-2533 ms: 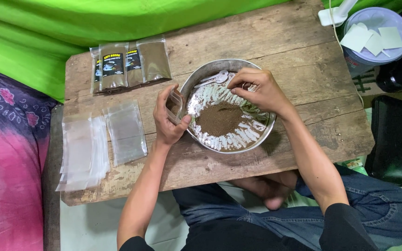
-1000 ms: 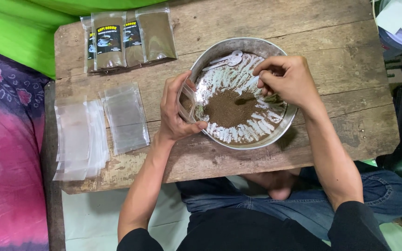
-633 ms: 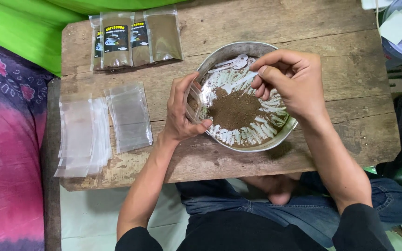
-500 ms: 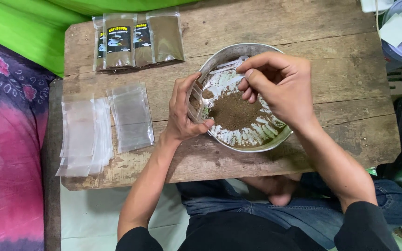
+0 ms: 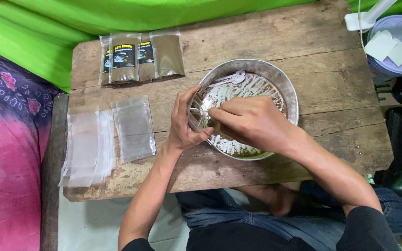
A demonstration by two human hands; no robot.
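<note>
Covering the powder, right hand (image 5: pixel 252 123) hides spoon's bowl (image 5: pixel 200 111).

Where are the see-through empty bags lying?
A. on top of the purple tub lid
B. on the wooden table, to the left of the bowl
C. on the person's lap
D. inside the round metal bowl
B: the clear empty plastic bags lie flat on the worn wooden table, left of the round metal bowl, below the filled packets of brown powder.
</note>
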